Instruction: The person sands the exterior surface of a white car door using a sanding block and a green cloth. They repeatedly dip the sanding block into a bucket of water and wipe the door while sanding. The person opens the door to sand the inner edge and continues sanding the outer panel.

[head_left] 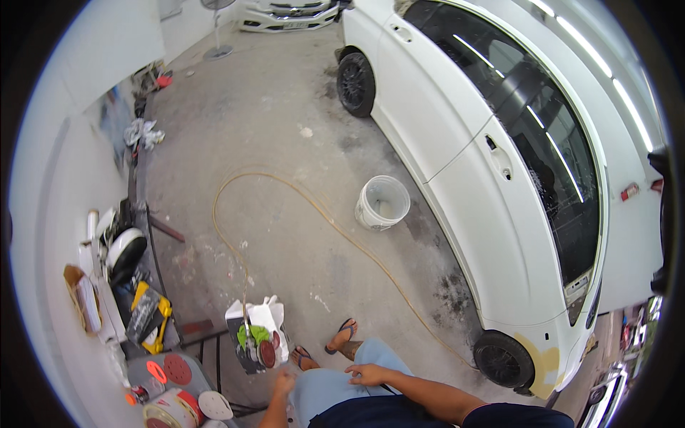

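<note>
My right hand rests against the light-blue shorts on my lap, its fingers curled in. Whether it pinches the cloth or some small thing does not show. My left hand hangs beside my left thigh, its fingers blurred and partly hidden. Just ahead of it is a small stand covered with white plastic and a dark sheet. On it lie a bright green cloth and an air sander with a reddish-brown round pad. A thin tan hose runs from the sander across the floor.
A white car with a yellowish patch near its rear wheel stands on the right. A white bucket is on the floor beside it. To my left, a cluttered bench holds sanding discs, a can and yellow tools.
</note>
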The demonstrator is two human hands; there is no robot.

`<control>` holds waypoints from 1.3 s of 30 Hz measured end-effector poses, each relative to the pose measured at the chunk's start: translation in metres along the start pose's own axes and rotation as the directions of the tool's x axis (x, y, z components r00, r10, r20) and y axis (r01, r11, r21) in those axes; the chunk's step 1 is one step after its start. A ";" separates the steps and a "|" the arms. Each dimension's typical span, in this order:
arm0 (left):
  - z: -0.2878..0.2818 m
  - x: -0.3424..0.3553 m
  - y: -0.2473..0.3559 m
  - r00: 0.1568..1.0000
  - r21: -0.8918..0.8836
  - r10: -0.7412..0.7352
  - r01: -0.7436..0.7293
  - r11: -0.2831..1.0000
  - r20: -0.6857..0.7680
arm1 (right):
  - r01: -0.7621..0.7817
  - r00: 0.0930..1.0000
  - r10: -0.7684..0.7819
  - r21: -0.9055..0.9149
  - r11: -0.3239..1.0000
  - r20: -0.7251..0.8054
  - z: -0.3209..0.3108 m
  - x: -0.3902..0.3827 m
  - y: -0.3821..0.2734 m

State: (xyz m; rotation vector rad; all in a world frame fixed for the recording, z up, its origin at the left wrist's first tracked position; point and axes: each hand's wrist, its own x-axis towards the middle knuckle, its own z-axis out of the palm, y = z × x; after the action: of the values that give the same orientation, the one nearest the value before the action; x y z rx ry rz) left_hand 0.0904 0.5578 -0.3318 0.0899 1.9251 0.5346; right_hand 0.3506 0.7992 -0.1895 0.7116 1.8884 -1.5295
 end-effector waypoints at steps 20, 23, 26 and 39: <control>0.064 0.080 0.530 0.903 0.724 0.230 -0.429 0.540 0.363 | -0.154 0.973 0.157 0.036 0.987 -0.168 -0.354 0.031 0.113; 0.070 0.087 0.614 0.889 0.780 0.270 -0.455 0.429 0.370 | -0.159 0.915 0.210 0.171 0.972 -0.344 -0.391 0.039 0.112; 0.074 0.106 0.703 0.874 0.818 0.193 -0.486 0.308 0.447 | -0.204 0.781 0.382 0.377 0.903 -0.494 -0.425 0.053 0.096; 0.117 0.295 1.065 0.637 0.494 -0.148 -0.705 -0.509 0.757 | 0.145 0.178 0.984 0.989 -0.025 -0.001 -0.524 0.184 -0.096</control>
State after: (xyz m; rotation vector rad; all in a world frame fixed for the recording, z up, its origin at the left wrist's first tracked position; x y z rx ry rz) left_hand -0.1211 1.6398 -0.1897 2.0311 0.9459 -1.0063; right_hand 0.0942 1.3012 -0.1802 2.9976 0.1876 -1.5104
